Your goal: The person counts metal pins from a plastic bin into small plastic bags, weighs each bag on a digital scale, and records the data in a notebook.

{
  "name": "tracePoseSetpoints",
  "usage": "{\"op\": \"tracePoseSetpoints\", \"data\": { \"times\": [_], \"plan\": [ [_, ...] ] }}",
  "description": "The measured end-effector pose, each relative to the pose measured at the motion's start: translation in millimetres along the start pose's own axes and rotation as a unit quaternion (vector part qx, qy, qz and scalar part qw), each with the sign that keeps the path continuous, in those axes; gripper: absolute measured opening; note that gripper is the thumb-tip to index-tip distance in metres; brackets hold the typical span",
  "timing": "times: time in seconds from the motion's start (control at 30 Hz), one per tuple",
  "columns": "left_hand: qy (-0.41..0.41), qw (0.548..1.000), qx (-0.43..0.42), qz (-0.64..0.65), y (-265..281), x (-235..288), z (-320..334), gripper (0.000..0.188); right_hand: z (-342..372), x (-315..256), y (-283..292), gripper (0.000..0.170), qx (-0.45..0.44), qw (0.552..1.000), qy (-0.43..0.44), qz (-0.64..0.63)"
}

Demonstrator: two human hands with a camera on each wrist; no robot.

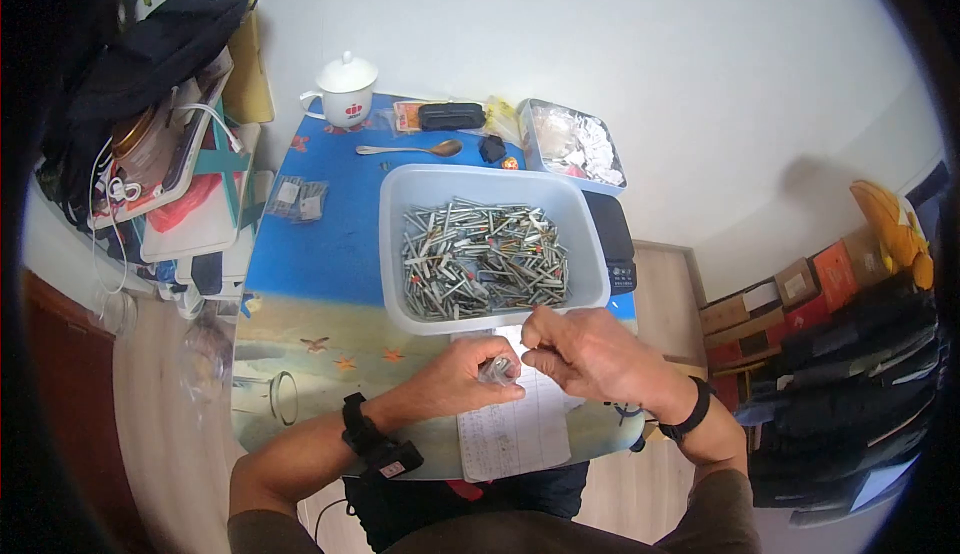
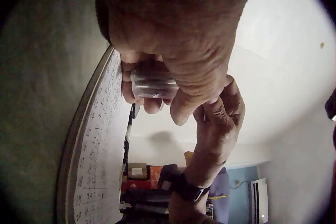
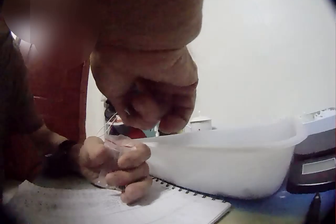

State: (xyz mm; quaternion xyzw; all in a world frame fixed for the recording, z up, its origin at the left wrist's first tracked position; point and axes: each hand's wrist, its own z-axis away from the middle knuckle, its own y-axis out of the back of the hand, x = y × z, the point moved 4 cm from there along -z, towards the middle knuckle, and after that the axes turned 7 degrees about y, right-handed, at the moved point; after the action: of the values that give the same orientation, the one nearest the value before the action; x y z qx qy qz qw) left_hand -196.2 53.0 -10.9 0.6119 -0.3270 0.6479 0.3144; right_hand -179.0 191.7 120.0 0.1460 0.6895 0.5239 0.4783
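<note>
My left hand (image 1: 462,379) grips a small clear plastic bag (image 1: 497,370) with metal pieces inside, its fingers wrapped round it over a notepad (image 1: 515,432). In the left wrist view the bag (image 2: 155,84) shows long shiny pieces through the plastic. Beside its top, my right hand (image 1: 597,354) is curled, thumb and forefinger close together. A tiny bright bit of metal shows at its fingers in the right wrist view; most of it is hidden. Just beyond both hands stands a translucent plastic tub (image 1: 393,194) holding a heap of metal pins (image 1: 480,259).
A black device (image 1: 622,274) lies right of the tub. Behind are a lidded mug (image 1: 347,89), a spoon (image 1: 420,148), a black case (image 1: 450,116) and a box of white packets (image 1: 575,144). Filled small bags (image 1: 298,200) lie at left; a glass (image 1: 284,399) is near front left.
</note>
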Motion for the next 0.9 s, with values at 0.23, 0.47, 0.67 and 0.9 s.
{"op": "tracePoseSetpoints", "data": {
  "times": [0.23,0.47,0.67,0.9],
  "plan": [
    [-0.038,0.999,0.018,0.006,-0.5,3.5,0.0,0.028,-6.0,2.0,-2.2,0.014,0.000,0.992,0.110,-0.064],
    [-0.033,0.999,0.018,-0.023,0.2,0.3,-1.0,0.034,-4.1,3.0,2.7,0.018,-0.047,0.991,-0.015,-0.125],
    [-0.018,1.000,0.004,-0.022,1.1,2.6,-0.9,0.034,-3.7,4.2,-3.3,0.013,-0.054,0.991,0.084,-0.091],
    [-0.018,1.000,-0.004,0.006,0.5,1.7,-0.1,0.036,-10.4,0.1,-10.2,0.014,-0.083,0.992,0.087,-0.046]
  ]
}}
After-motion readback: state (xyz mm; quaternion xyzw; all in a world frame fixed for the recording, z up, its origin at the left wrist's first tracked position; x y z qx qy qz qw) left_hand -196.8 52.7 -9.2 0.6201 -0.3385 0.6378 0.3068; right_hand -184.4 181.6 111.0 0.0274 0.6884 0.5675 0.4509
